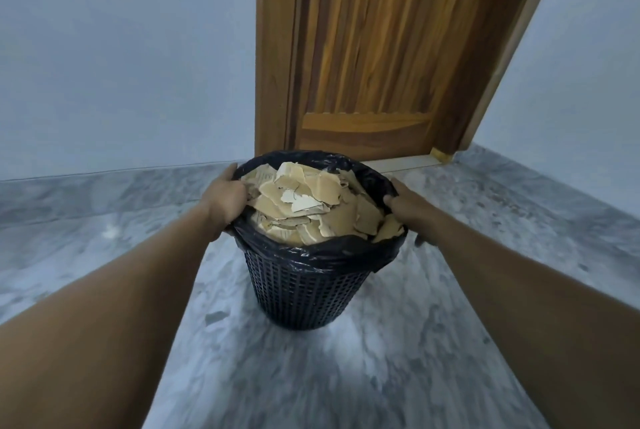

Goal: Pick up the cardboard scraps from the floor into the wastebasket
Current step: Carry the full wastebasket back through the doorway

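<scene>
- The wastebasket (pixel 304 293), a dark mesh one, is held upright between the two hands.
- Its rim is gripped on one side by the left hand (pixel 227 198), with the fingers curled over the edge.
- The opposite side of the rim is gripped by the right hand (pixel 410 210), thumb on top and fingers wrapped down the outside.
- A black bag liner (pixel 332 252) is folded over the rim, under both hands.
- The cardboard scraps (pixel 311 207) are heaped inside the wastebasket, between the hands, up to the rim.
- A grey marbled floor (pixel 346 376) is seen below the hands.
- A wooden door (pixel 374 47) is seen beyond the hands.
</scene>
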{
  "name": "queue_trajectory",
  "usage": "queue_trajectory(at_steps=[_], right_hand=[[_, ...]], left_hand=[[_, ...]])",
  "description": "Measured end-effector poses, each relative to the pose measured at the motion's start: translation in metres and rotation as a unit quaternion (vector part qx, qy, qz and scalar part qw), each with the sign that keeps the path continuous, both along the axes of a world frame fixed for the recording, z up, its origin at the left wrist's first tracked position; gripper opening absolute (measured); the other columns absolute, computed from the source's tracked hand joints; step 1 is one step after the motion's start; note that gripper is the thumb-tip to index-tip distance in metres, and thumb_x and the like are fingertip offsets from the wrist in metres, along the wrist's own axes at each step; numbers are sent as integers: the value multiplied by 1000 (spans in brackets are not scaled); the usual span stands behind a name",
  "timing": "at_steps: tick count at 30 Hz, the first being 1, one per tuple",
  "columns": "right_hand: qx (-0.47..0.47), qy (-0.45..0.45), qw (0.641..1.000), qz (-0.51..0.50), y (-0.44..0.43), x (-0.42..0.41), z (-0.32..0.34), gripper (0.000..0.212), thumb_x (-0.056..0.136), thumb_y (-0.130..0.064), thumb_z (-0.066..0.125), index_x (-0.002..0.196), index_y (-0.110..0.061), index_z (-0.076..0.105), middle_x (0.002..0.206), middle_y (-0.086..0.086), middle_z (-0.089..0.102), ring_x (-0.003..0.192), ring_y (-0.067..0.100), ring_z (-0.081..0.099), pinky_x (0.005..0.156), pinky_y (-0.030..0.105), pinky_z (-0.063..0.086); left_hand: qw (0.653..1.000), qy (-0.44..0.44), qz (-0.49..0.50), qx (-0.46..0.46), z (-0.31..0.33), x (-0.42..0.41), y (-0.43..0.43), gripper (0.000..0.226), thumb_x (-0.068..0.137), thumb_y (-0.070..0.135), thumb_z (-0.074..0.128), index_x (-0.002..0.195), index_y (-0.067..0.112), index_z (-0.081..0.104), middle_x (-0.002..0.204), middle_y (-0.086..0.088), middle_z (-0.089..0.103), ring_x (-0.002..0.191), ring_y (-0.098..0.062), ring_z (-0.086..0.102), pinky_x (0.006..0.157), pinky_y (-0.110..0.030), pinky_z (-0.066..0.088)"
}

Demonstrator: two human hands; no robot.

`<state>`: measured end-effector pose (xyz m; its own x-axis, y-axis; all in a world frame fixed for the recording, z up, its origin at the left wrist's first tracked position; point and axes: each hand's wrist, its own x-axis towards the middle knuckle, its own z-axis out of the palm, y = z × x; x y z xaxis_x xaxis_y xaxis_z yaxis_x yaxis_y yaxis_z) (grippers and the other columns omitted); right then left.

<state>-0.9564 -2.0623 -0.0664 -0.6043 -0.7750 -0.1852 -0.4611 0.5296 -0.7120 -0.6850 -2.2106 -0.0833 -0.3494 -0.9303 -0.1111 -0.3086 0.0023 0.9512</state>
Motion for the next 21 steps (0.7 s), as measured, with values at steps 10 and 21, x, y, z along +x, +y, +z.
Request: queue_trajectory(at_steps=[10,21], right_hand=[[-121,-180,976,-31,-33,-43,-35,60,103,-3,40,157,-30,32,153,2,42,133,31,47,105,49,48],[-173,-229,949,-127,9,-115,143,60,106,-1,33,156,-34,34,138,0,54,106,18,60,75,30,56]], left_hand=[[955,260,-8,142,-24,-17,-15,54,95,-8,37,132,22,60,114,-10,75,92,-28,75,69,-40,63],[962,206,-5,178,166,-135,-16,65,84,-16,43,131,23,63,124,-13,70,108,-34,70,81,-43,62]])
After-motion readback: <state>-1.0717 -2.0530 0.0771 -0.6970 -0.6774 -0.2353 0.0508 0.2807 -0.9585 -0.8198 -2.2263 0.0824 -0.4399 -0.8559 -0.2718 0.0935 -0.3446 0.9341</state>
